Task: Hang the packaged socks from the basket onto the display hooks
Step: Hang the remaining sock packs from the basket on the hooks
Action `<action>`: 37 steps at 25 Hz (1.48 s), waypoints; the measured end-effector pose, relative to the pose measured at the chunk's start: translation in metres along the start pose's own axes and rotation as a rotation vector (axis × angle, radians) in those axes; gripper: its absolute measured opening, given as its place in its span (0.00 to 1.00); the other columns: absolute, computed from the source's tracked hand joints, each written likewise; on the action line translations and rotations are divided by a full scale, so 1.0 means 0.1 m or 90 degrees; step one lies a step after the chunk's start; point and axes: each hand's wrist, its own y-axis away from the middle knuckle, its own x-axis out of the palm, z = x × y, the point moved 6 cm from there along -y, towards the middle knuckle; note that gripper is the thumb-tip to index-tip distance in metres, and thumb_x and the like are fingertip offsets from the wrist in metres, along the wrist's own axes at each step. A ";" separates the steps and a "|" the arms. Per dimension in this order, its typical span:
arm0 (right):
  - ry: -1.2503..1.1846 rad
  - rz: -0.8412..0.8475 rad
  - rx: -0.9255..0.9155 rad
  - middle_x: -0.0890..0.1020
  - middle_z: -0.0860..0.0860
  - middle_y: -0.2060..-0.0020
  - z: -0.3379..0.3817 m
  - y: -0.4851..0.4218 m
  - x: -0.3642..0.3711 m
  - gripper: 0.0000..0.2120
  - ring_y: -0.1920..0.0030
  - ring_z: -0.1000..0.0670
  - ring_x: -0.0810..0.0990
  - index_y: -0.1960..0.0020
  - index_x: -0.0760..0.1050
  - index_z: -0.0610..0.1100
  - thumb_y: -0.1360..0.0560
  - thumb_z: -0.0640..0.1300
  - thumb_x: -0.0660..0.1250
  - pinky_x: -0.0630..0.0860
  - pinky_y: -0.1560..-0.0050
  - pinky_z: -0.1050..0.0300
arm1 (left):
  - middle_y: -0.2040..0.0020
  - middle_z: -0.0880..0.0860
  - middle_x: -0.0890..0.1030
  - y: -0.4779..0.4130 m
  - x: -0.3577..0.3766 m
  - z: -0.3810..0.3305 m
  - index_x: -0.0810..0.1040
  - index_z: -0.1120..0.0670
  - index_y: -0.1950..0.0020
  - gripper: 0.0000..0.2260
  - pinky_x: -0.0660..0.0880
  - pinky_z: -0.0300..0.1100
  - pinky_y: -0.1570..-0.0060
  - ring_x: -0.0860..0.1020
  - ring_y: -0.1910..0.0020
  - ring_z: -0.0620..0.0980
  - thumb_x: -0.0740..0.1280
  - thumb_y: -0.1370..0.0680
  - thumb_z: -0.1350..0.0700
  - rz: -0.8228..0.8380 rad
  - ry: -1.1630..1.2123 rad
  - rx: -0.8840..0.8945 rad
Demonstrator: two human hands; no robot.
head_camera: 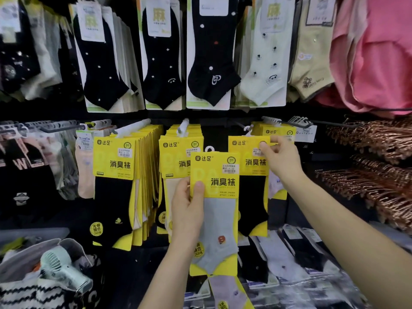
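My left hand [188, 208] grips a yellow pack holding a grey sock [217, 219], upright in front of the display, its white hanger loop at the top. My right hand [281, 156] pinches the upper right corner of a yellow pack with a black sock [250, 166] that hangs at the front of the right-hand hook [270, 120]. Two more hooks to the left carry rows of the same yellow packs [124, 166], [176, 150]. No basket is clearly visible.
Above hangs a row of black, white and beige ankle socks [211, 52]. Pink garments [379, 52] are at the upper right, copper-coloured hangers [379, 163] on the right. Loose sock packs [289, 264] lie below. A small pale-green fan [64, 273] lies at the lower left.
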 end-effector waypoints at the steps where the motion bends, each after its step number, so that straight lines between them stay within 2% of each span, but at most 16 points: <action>1: 0.005 -0.034 -0.018 0.78 0.49 0.52 0.02 0.06 -0.07 0.16 0.52 0.50 0.76 0.39 0.71 0.44 0.23 0.50 0.64 0.70 0.55 0.59 | 0.54 0.45 0.82 0.01 0.07 -0.01 0.74 0.45 0.51 0.06 0.72 0.26 0.61 0.79 0.57 0.36 0.60 0.20 0.56 0.002 0.005 0.002; 3: -0.035 -0.057 -0.090 0.77 0.54 0.54 0.09 0.26 -0.15 0.10 0.53 0.54 0.75 0.44 0.73 0.48 0.23 0.51 0.63 0.69 0.57 0.69 | 0.55 0.44 0.81 0.03 0.20 -0.03 0.74 0.45 0.52 0.06 0.73 0.27 0.61 0.79 0.57 0.36 0.60 0.20 0.56 0.005 0.006 0.010; 5: -0.106 0.029 -0.131 0.78 0.59 0.57 0.16 0.47 -0.08 0.02 0.56 0.58 0.76 0.52 0.73 0.53 0.24 0.51 0.63 0.70 0.59 0.74 | 0.55 0.45 0.81 0.07 0.34 -0.03 0.73 0.45 0.52 0.07 0.74 0.29 0.60 0.79 0.57 0.37 0.60 0.20 0.57 0.014 0.004 0.023; 7: -0.114 0.099 -0.132 0.80 0.58 0.57 0.23 0.52 -0.06 0.01 0.56 0.57 0.77 0.54 0.75 0.55 0.24 0.50 0.64 0.72 0.57 0.69 | 0.55 0.44 0.81 0.11 0.50 -0.02 0.73 0.45 0.52 0.06 0.74 0.31 0.59 0.79 0.57 0.37 0.61 0.20 0.56 0.039 0.002 0.034; 11: -0.019 0.202 -0.119 0.83 0.42 0.59 0.43 0.29 -0.15 0.06 0.61 0.47 0.77 0.61 0.80 0.49 0.26 0.46 0.68 0.74 0.57 0.55 | 0.57 0.43 0.80 0.12 0.74 -0.04 0.73 0.45 0.51 0.06 0.75 0.35 0.60 0.78 0.58 0.40 0.61 0.20 0.56 0.089 -0.032 0.059; 14: 0.033 0.170 -0.115 0.79 0.48 0.66 0.54 0.01 -0.21 0.07 0.62 0.50 0.74 0.64 0.79 0.48 0.26 0.44 0.69 0.72 0.58 0.55 | 0.58 0.43 0.79 -0.05 0.84 -0.13 0.72 0.44 0.52 0.07 0.72 0.29 0.62 0.77 0.60 0.35 0.61 0.20 0.57 0.081 -0.041 0.065; 17: -0.007 0.101 -0.083 0.80 0.51 0.66 0.60 -0.28 -0.21 0.05 0.62 0.53 0.76 0.61 0.82 0.44 0.28 0.44 0.70 0.73 0.57 0.55 | 0.56 0.46 0.79 -0.28 0.97 -0.19 0.71 0.44 0.53 0.06 0.74 0.34 0.59 0.77 0.59 0.37 0.60 0.20 0.56 0.086 -0.045 0.025; 19: -0.040 0.093 -0.069 0.81 0.54 0.67 0.59 -0.35 -0.12 0.05 0.66 0.60 0.76 0.58 0.83 0.43 0.28 0.43 0.70 0.72 0.62 0.65 | 0.55 0.48 0.80 -0.34 1.00 -0.13 0.70 0.45 0.53 0.07 0.75 0.38 0.57 0.78 0.57 0.42 0.59 0.20 0.56 0.074 -0.036 -0.013; 20: -0.045 0.103 -0.073 0.80 0.55 0.68 0.57 -0.35 -0.05 0.05 0.70 0.62 0.75 0.58 0.84 0.43 0.28 0.42 0.70 0.70 0.67 0.70 | 0.55 0.48 0.79 -0.35 0.98 -0.08 0.70 0.44 0.54 0.07 0.74 0.37 0.57 0.77 0.57 0.43 0.59 0.20 0.57 0.060 -0.036 -0.029; 22: -0.047 0.120 -0.082 0.79 0.56 0.70 0.51 -0.33 0.05 0.05 0.72 0.62 0.74 0.58 0.84 0.44 0.27 0.42 0.69 0.68 0.70 0.70 | 0.56 0.46 0.78 -0.35 0.91 0.04 0.70 0.45 0.55 0.07 0.73 0.30 0.61 0.76 0.57 0.41 0.59 0.20 0.57 0.032 -0.060 -0.064; 25: -0.062 0.073 -0.069 0.81 0.54 0.61 0.35 -0.34 0.03 0.05 0.60 0.57 0.76 0.53 0.82 0.45 0.25 0.43 0.67 0.72 0.57 0.63 | 0.54 0.46 0.76 -0.31 0.87 0.13 0.69 0.49 0.49 0.03 0.70 0.27 0.62 0.75 0.55 0.43 0.62 0.21 0.56 0.005 -0.116 -0.096; 28: -0.064 0.037 -0.041 0.77 0.52 0.50 0.10 -0.27 0.00 0.14 0.50 0.54 0.74 0.40 0.75 0.45 0.24 0.47 0.66 0.72 0.48 0.59 | 0.41 0.49 0.71 -0.29 0.88 0.03 0.67 0.55 0.36 0.16 0.68 0.36 0.42 0.70 0.41 0.46 0.64 0.23 0.56 -0.043 -0.202 0.010; 31: -0.086 0.122 -0.035 0.76 0.60 0.53 -0.05 -0.08 0.13 0.12 0.45 0.53 0.74 0.41 0.70 0.53 0.24 0.46 0.66 0.70 0.51 0.68 | 0.30 0.53 0.64 -0.41 0.95 -0.01 0.59 0.58 0.27 0.25 0.58 0.42 0.31 0.61 0.29 0.49 0.62 0.22 0.57 -0.023 -0.229 -0.006; 33: -0.094 0.162 -0.034 0.76 0.60 0.52 -0.10 -0.01 0.21 0.16 0.43 0.53 0.74 0.39 0.67 0.52 0.24 0.43 0.66 0.69 0.50 0.66 | 0.29 0.54 0.66 -0.51 1.01 -0.01 0.59 0.58 0.26 0.23 0.61 0.42 0.33 0.63 0.29 0.51 0.60 0.20 0.58 0.018 -0.188 -0.038; 35: -0.073 0.167 -0.034 0.77 0.56 0.49 -0.10 0.01 0.22 0.18 0.42 0.52 0.74 0.36 0.67 0.48 0.24 0.41 0.66 0.69 0.48 0.62 | 0.37 0.52 0.73 -0.53 1.04 -0.03 0.64 0.57 0.29 0.19 0.67 0.37 0.43 0.71 0.36 0.49 0.57 0.20 0.61 0.053 -0.151 -0.040; 37: -0.049 0.139 -0.020 0.76 0.49 0.41 -0.13 0.07 0.19 0.24 0.40 0.51 0.73 0.31 0.64 0.43 0.24 0.41 0.66 0.71 0.43 0.58 | 0.36 0.51 0.72 -0.45 1.02 -0.05 0.63 0.57 0.28 0.19 0.67 0.36 0.42 0.71 0.36 0.49 0.57 0.20 0.60 0.073 -0.159 -0.041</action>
